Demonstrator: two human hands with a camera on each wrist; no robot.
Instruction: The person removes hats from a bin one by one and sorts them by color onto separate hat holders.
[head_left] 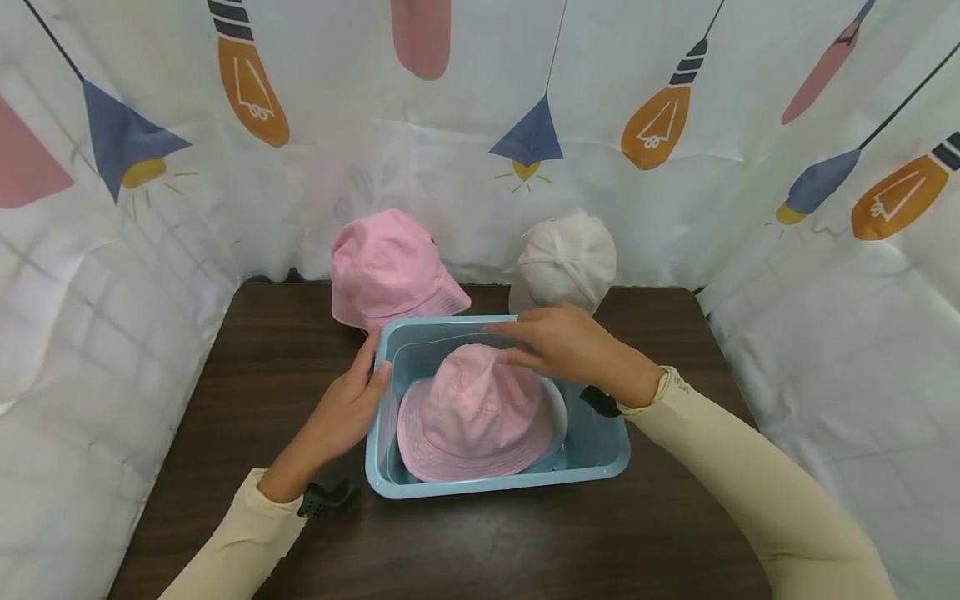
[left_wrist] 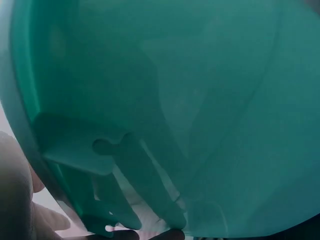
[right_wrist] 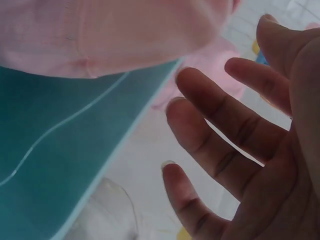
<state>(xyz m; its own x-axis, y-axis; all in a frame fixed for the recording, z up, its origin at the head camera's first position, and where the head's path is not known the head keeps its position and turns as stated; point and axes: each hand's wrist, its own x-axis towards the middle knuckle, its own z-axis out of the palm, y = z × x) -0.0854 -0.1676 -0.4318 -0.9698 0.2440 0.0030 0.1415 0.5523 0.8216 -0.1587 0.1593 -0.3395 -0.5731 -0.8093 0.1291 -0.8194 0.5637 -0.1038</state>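
1. Head view. Pale pink bucket hat lay inside a light blue basin, crown upward, its brim turned toward the basin's near left corner. A whitish brim showed from beneath it at the right. The basin stood on a dark brown table. The left hand was at the basin's left side, its fingers extended along the outside and its thumb at the rim. The right hand was above the far right part of the basin, fingers loosely spread near the hat's crown. Behind the basin sat a brighter pink hat at left and a cream cap at right. White cloth printed with lamps, bulbs and pencils rose behind them.

2. Left wrist view. The basin's blue-green plastic wall filled most of the field. Part of the left hand appeared beyond the rim at lower left; the full spread of its fingers could not be told here.

3. Right wrist view. The right hand's fingers stood wide apart, just beside the pale pink hat, with a visible gap between fingertips and fabric. Below the hat ran the basin's wall and pale edge.
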